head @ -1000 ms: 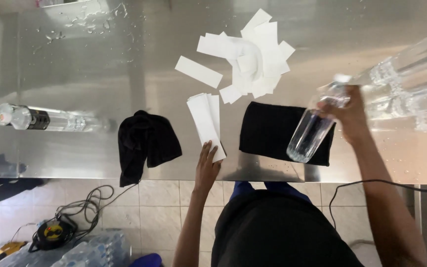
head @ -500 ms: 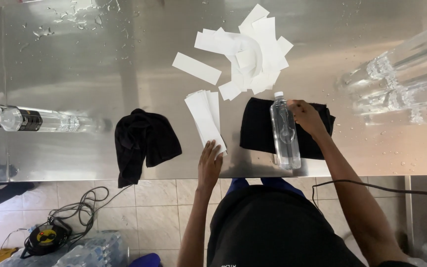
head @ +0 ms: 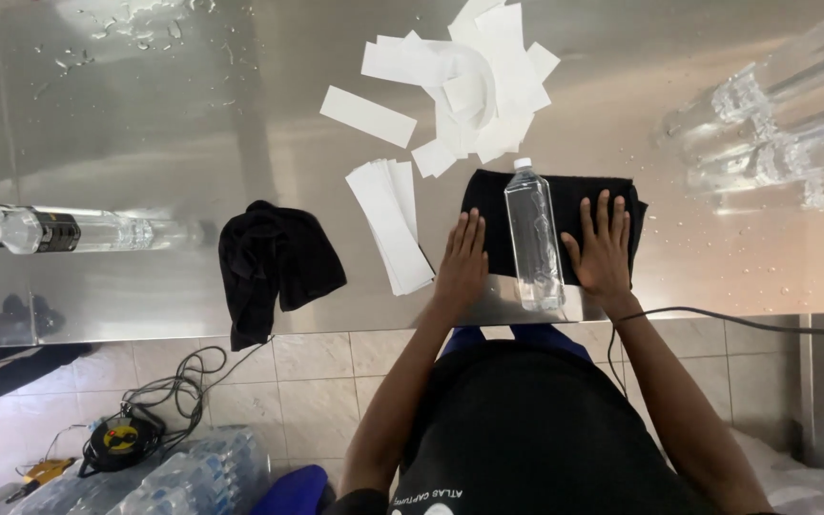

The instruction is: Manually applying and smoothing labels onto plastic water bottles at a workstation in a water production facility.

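Two hands lie flat on a folded black cloth (head: 569,205) at the steel table's (head: 145,124) near edge. From the left: a labelled bottle (head: 69,231) lies on its side at 9 o'clock, with bare steel between it and a crumpled black rag (head: 274,262) that droops over the edge. White strips (head: 388,224) sit stacked just left of the left hand (head: 462,267), more scattered (head: 469,81) at 12 o'clock. A clear bottle (head: 533,234) lies on the cloth between both hands, cap toward 12, its base past the cloth's near edge. The right hand (head: 603,250) rests open, fingers slightly spread; left fingers together. Clear bottles (head: 784,124) crowd 2 o'clock. Tiled floor (head: 317,381) shows below, with cables (head: 164,396).
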